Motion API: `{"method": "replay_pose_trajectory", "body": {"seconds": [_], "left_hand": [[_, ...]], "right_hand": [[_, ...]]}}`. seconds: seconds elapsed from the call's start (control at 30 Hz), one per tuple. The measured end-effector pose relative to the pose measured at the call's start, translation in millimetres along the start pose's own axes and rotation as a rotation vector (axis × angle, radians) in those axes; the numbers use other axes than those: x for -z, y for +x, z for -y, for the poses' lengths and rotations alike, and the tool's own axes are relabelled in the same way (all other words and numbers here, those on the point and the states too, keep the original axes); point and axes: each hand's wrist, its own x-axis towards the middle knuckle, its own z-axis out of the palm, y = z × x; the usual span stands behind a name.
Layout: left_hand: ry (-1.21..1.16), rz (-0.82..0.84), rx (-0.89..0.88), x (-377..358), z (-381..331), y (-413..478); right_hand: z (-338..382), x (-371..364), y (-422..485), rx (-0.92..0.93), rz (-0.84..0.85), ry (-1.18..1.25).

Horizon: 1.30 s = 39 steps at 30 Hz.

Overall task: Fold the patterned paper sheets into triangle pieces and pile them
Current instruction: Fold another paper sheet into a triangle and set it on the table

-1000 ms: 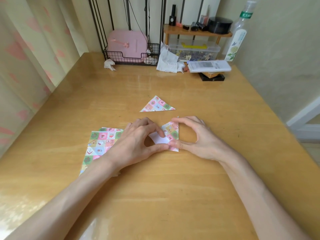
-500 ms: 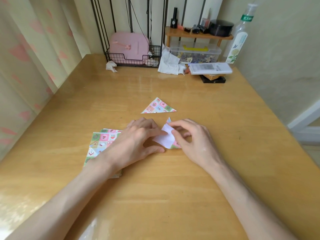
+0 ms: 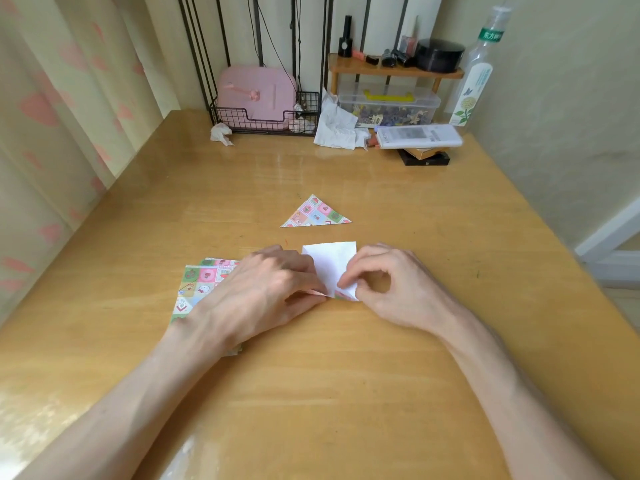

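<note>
Paper sheet: flat between hands
Left hand: pinches near edge
Right hand: pinches near corner

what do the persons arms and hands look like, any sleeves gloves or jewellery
The left hand and right hand are bare: no gloves, rings, watch or bracelet visible. The left forearm and right forearm are uncovered to the frame edge; no sleeves show.

Home bedroom desk, heart-print curtain, cosmetics shelf, crumpled tissues
</note>
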Motion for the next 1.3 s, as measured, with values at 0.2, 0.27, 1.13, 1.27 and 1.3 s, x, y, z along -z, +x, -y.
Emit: {"method": "replay_pose_trajectory", "body": {"seconds": [0.2,0.27,1.13,1.27,1.3], "left_hand": [[-0.042,0.012,0.036,1,-1,-3],[-0.051,0.009,0.037,2,-1,-4],[-0.235,0.103,0.198,4,12,-1],[-0.229,0.084,0.204,3,14,-3],[-0.233,0.064,0.208,3,14,-4]], "right_hand": [[-5,15,-6,-0.078,0.235,0.026],[-7,14,-4,-0.062,0.169,0.060],[-11,3,-1,-0.021,0.084,0.013],[-11,1,-1,-0.027,0.078,0.012],[-11,0,-1,-0.028,0.074,0.010]]}}
